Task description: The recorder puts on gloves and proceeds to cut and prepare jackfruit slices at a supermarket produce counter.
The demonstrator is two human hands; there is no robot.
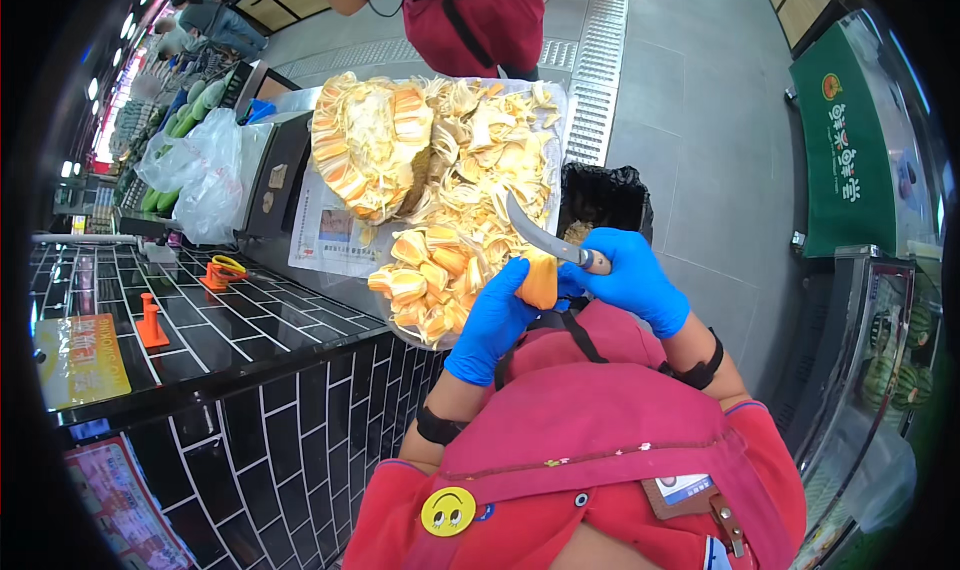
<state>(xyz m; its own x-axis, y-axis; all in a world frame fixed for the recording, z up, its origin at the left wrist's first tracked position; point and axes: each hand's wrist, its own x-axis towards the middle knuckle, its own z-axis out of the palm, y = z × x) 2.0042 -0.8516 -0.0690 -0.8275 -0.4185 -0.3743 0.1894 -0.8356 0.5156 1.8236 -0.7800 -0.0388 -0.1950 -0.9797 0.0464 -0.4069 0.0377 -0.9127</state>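
My left hand (491, 322), in a blue glove, grips an orange jackfruit pod (538, 281) in front of my apron. In my right hand (634, 270), also gloved in blue, is the wooden handle of a curved knife (541, 234); its blade points up and left, above the pod. Left of my hands, a clear bowl (401, 333) is heaped with jackfruit pods (431, 273). Behind it lies a large cut piece of jackfruit (371, 138), its orange pods showing around a pale core. Stringy jackfruit scraps (495, 146) cover the table to its right.
Newspaper (319, 232) lines the table. A bin with a black bag (604, 195) stands at right. Another person in a red apron (476, 14) stands across the table. The tiled counter (255, 322) at left holds orange holders (152, 326) and yellow-handled scissors (229, 266).
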